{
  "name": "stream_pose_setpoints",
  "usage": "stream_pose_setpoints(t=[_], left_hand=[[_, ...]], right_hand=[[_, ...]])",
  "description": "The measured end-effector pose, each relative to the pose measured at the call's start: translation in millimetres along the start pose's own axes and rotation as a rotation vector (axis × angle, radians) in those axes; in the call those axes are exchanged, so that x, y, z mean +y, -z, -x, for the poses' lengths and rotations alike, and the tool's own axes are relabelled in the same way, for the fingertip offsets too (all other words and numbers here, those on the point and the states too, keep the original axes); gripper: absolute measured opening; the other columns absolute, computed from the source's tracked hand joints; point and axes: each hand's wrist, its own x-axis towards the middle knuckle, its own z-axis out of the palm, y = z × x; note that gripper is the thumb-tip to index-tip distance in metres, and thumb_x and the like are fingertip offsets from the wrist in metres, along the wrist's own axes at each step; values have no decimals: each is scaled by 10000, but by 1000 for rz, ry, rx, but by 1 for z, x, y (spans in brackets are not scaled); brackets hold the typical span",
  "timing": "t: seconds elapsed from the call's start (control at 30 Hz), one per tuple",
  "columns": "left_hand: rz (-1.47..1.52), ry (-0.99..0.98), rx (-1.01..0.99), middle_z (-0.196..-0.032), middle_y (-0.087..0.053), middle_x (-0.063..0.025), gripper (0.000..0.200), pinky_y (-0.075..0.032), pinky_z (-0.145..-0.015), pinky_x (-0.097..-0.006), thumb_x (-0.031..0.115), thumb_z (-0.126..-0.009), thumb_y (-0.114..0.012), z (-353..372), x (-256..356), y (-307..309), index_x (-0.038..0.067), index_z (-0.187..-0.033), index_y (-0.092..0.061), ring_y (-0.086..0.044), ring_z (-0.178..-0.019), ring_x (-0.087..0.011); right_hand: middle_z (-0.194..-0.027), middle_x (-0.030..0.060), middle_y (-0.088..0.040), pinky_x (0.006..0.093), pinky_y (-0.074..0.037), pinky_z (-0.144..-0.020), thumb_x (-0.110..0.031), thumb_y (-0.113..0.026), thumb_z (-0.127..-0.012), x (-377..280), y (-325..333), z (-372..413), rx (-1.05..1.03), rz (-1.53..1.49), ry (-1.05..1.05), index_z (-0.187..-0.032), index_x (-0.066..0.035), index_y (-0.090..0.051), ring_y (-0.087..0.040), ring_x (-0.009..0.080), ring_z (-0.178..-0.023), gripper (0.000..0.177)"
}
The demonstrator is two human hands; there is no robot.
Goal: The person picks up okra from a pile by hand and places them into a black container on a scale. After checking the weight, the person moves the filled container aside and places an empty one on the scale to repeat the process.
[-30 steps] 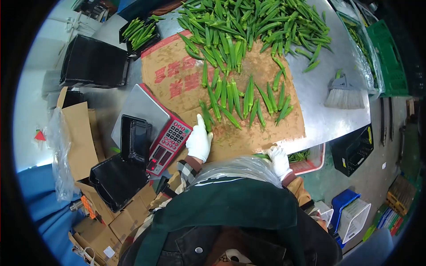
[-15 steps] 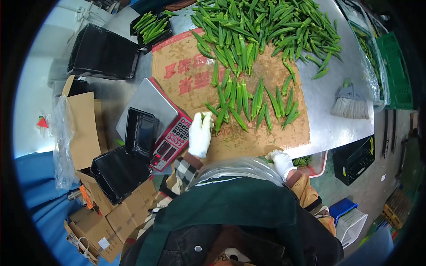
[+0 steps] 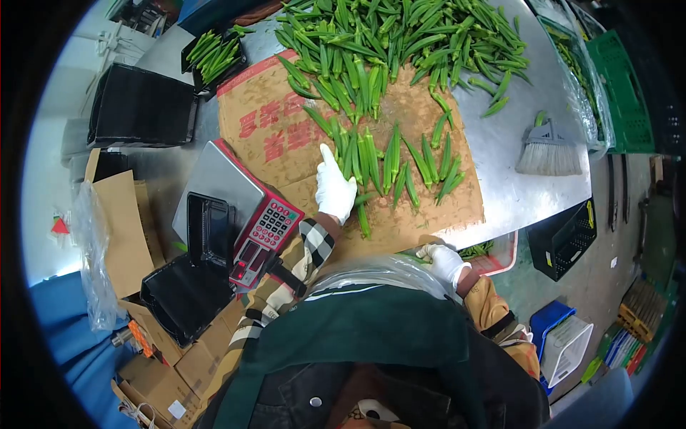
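My left hand, in a white glove, lies at the left side of a loose row of okra on the cardboard sheet. Its fingers are stretched out against the pods, and some okra lies just beyond the palm. Close to my apron at the table's front edge, my right hand, also gloved in white, has its fingers curled round an okra pod, of which only part shows. Farther back, a big heap of okra covers the sheet's far end and the metal table.
A red-edged scale stands left, with black trays beside it. One black tray of okra sits at the back left. A grey brush lies on the metal table at right. Below the front edge is a bin with okra.
My left hand has moved forward and right, up against the okra row, and the pods there are closer together. My right hand stays by the edge. The whole view has shifted slightly.
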Motion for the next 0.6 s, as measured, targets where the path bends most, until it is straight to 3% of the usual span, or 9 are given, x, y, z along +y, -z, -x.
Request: stream_pose_setpoints(t=[0.07, 0.13, 0.17, 0.23, 0.27, 0.33, 0.47, 0.53, 0.6], left_hand=[[177, 21, 43, -1369, -536, -239, 898, -476, -1015, -429, 86, -836, -701, -2, -28, -10, 52, -1585, -207, -571, -1220, -351], [449, 140, -27, -1307, -598, -213, 790, -497, -980, -397, 87, -851, -687, -1, -42, 12, 65, -1546, -311, -621, -1150, -304], [524, 4, 148, -1200, -657, -179, 694, -513, -933, -373, 99, -863, -677, 1, -51, 14, 68, -1492, -387, -654, -1063, -270], [495, -5, 83, -1182, -665, -178, 607, -520, -925, -365, 123, -883, -660, 15, -55, 34, 79, -1444, -432, -668, -1045, -263], [497, -7, 39, -1194, -665, -190, 578, -524, -931, -375, 129, -887, -655, 22, -56, 37, 85, -1426, -450, -677, -1056, -281], [307, -90, -98, -1163, -660, -159, 554, -532, -915, -363, 127, -876, -674, 46, -42, 39, 88, -1395, -485, -673, -1033, -278], [26, -499, -428, -1277, -619, -202, 595, -514, -965, -447, 175, -846, -710, 95, -61, 14, 87, -1390, -487, -605, -1182, -389], [-47, -545, -506, -1184, -631, -188, 514, -532, -902, -460, 168, -844, -704, 100, -64, 17, 86, -1318, -526, -619, -1120, -392], [-192, -602, -594, -1102, -628, -174, 428, -545, -848, -469, 163, -838, -703, 100, -57, 21, 82, -1230, -551, -626, -1060, -388]], right_hand=[[-1003, 187, -738, 376, -551, -865, -146, -739, -818, 17, 0, -3, -39, -4, 32, -1020, -13, -732, -710, 322, -952, 242], [-898, 169, -736, 362, -559, -809, -147, -713, -840, -8, 39, 8, -25, -35, 102, -956, -3, -719, -712, 293, -835, 185], [-900, 153, -731, 361, -556, -819, -132, -713, -842, -3, 47, 6, -30, -114, 20, -959, -9, -705, -707, 274, -848, 170], [-904, 120, -721, 358, -550, -840, -103, -712, -845, 5, 55, 5, -45, -267, -148, -964, -23, -677, -696, 236, -875, 148], [-925, 129, -720, 357, -546, -850, -106, -723, -839, 7, 48, 4, -57, -252, -76, -972, -24, -676, -694, 244, -893, 163], [-969, 146, -717, 356, -539, -871, -112, -746, -826, 9, 24, 3, -78, -215, 72, -987, -27, -674, -691, 260, -927, 196], [-1029, 192, -711, 352, -533, -880, -98, -749, -802, 6, 19, 6, 3, -78, 150, -1091, -16, -681, -690, 299, -963, 308], [-979, 144, -715, 332, -534, -831, -94, -738, -816, -17, 67, 18, -79, -160, 118, -1103, -12, -672, -683, 236, -901, 306], [-885, 7, -654, 276, -515, -734, -70, -691, -883, -3, 86, 23, -2, -567, -35, -1041, -17, -678, -587, 96, -788, 167]])
